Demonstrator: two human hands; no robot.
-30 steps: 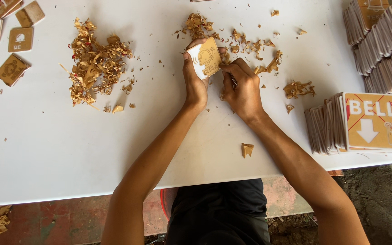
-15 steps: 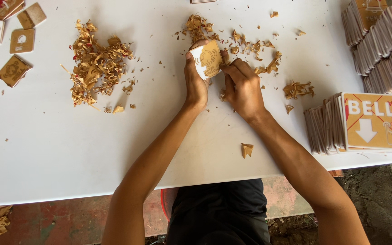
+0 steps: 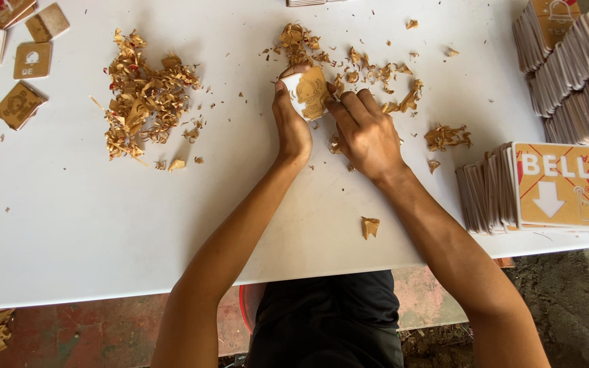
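Nothing has shifted: both hands clamp the plaque over the scrap-littered white table.

My left hand sits at upper centre of the frame, fingers curled up in a grip. My right hand presses beside it, fingertips pinching; both forearms angle inward.

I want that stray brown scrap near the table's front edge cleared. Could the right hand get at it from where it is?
Probably yes: the scrap lies alone on bare table, just inside the right forearm, but the right hand is busy at the small sign.
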